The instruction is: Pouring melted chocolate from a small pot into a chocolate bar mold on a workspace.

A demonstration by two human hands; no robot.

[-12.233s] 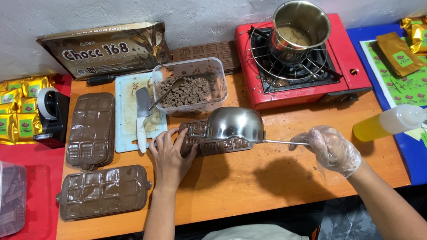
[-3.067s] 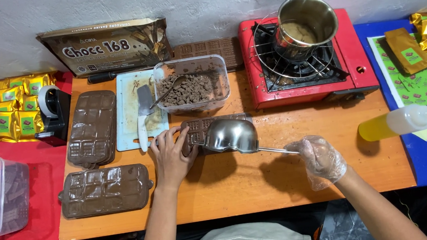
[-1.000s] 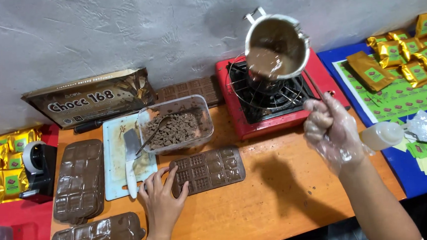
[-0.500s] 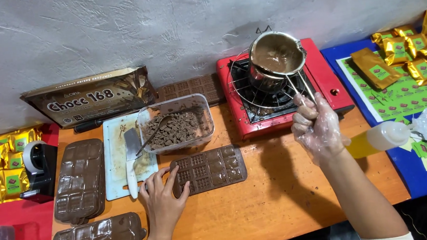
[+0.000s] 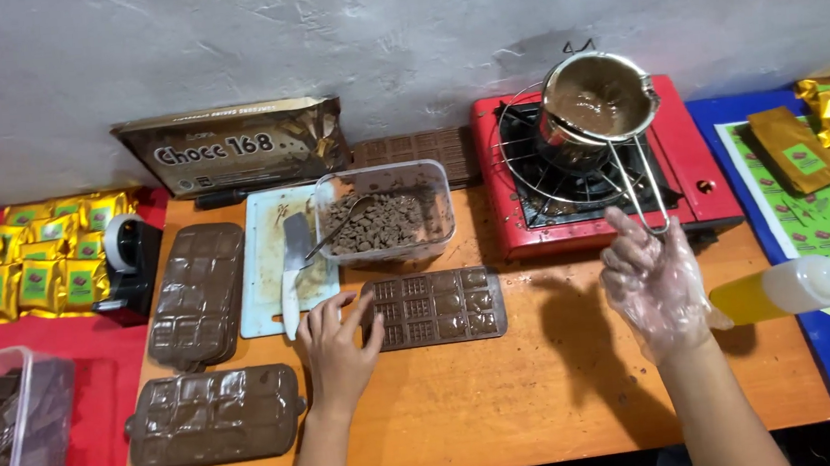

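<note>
A mould (image 5: 437, 307) is laid near the middle of the counter (image 5: 543, 399), with the left hand (image 5: 338, 350) set against its left end. Behind the mould a tub (image 5: 385, 216) is placed, and a spoon (image 5: 341, 225) is leant in it. To the left of the tub a cutting board (image 5: 267, 273) is laid, with a knife (image 5: 293, 271) on it. Further left, two filled moulds (image 5: 197, 295) are set, one before the other. At the right rear a stove (image 5: 586, 177) is stood, and a pot (image 5: 600, 98) is rested on it. The right hand (image 5: 654, 284) is held before the stove, just under the pot's handle. A bottle (image 5: 789, 290) is laid to its right.
</note>
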